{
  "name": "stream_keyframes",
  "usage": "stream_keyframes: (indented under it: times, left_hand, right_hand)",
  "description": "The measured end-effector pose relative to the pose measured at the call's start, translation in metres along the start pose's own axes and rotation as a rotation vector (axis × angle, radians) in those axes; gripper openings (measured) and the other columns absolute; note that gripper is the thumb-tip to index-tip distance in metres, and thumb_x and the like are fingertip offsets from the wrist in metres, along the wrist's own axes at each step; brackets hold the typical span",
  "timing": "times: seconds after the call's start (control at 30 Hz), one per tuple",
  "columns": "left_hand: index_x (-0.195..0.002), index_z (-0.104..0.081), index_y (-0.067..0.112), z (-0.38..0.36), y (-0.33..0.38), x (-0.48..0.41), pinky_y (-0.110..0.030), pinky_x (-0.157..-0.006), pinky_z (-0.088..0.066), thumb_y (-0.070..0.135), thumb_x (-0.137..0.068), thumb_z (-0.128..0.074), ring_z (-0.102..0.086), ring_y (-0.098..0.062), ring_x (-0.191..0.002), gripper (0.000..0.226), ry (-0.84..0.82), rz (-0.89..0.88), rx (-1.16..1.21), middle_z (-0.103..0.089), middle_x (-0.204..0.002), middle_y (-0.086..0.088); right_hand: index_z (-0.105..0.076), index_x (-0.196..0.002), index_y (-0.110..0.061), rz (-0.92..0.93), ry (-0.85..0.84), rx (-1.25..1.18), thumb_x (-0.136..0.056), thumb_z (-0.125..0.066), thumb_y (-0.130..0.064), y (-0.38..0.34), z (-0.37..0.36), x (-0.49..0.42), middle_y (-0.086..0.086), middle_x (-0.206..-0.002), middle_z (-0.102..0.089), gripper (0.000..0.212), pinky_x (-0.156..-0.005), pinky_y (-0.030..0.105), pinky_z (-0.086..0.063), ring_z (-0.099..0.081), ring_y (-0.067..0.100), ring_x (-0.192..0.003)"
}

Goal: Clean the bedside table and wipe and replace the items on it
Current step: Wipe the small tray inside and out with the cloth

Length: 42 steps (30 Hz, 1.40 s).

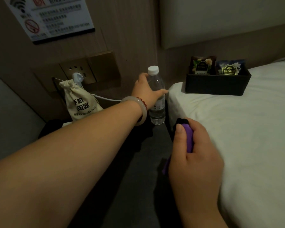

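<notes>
Clear plastic catches the dim light in the head view: a water bottle (156, 97) with a white cap stands upright at the far end of the dark bedside table (158, 145), just left of the bed's (245, 129) corner. The left hand (146, 91) reaches across from the near left, fingers and thumb wrapped around the bottle's upper body; a pale bangle (141, 112) and a red bead bracelet sit on that wrist. Nearer, on the right, the right hand (196, 155) is clenched on a folded purple cloth (188, 137), thumb pressed on top. Left of the bottle, a cream drawstring bag (81, 102) hangs below a wall socket (79, 73). Far right, a black box (215, 84) holding tea sachets rests on the white sheet.
</notes>
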State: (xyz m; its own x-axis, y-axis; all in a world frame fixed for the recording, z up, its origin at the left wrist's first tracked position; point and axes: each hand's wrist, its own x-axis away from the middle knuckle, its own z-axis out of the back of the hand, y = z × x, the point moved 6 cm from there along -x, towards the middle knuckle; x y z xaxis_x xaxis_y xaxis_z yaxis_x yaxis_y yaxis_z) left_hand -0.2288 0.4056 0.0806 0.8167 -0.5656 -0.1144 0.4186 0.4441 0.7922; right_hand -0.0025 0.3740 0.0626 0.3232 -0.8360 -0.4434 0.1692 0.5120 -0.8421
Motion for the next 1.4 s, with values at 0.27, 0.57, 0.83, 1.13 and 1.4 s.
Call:
stream_keyframes:
  times: [0.27, 0.57, 0.83, 1.13, 1.4]
  left_hand:
    - [-0.151, -0.001, 0.027, -0.004, 0.018, 0.036, -0.033, -0.110, -0.010, 0.037, -0.081, -0.072, 0.001, -0.025, -0.146, 0.100, 0.163, -0.243, -0.085, 0.009, -0.159, -0.002]
    - [-0.152, -0.008, 0.024, -0.076, 0.097, 0.033, -0.043, -0.115, -0.012, 0.034, -0.091, -0.057, 0.010, -0.027, -0.146, 0.079, -0.126, -0.798, -0.846, 0.006, -0.160, -0.003]
    - [-0.152, -0.003, 0.021, -0.097, 0.087, 0.004, -0.045, -0.112, -0.024, 0.020, -0.091, -0.056, -0.014, -0.028, -0.143, 0.080, -0.324, -0.644, -0.937, -0.018, -0.156, -0.005]
    - [-0.128, -0.050, 0.016, -0.082, 0.104, 0.015, -0.031, -0.094, -0.037, 0.034, -0.093, -0.055, -0.038, -0.024, -0.122, 0.039, -0.177, -0.669, -0.736, -0.047, -0.127, -0.003]
    - [-0.122, -0.058, 0.013, -0.044, 0.108, 0.060, -0.023, -0.090, -0.032, 0.026, -0.092, -0.060, -0.041, -0.022, -0.116, 0.033, -0.015, -0.779, -0.506, -0.052, -0.118, -0.004]
  right_hand:
    - [-0.059, -0.119, -0.021, -0.047, 0.055, -0.044, -0.093, -0.039, -0.045, 0.005, 0.009, -0.005, -0.010, -0.094, -0.065, 0.041, -0.065, 0.003, -0.039, -0.058, 0.002, -0.078]
    - [-0.059, -0.117, -0.021, -0.031, 0.155, -0.083, -0.095, -0.040, -0.041, 0.007, 0.021, -0.010, -0.018, -0.090, -0.056, 0.035, -0.073, -0.002, -0.038, -0.053, -0.004, -0.080]
    - [-0.058, -0.118, -0.023, -0.037, 0.160, -0.050, -0.094, -0.033, -0.049, 0.010, 0.016, -0.013, -0.014, -0.091, -0.062, 0.043, -0.065, 0.004, -0.041, -0.056, 0.000, -0.076]
    - [-0.061, -0.115, -0.018, -0.022, 0.199, -0.062, -0.096, -0.040, -0.042, 0.009, 0.024, -0.016, -0.023, -0.083, -0.052, 0.037, -0.073, -0.005, -0.034, -0.051, -0.017, -0.084]
    - [-0.058, -0.117, -0.004, 0.073, 0.359, -0.080, -0.098, -0.041, -0.026, -0.003, 0.039, -0.011, -0.012, -0.099, -0.051, 0.034, -0.079, -0.009, -0.028, -0.042, -0.011, -0.092]
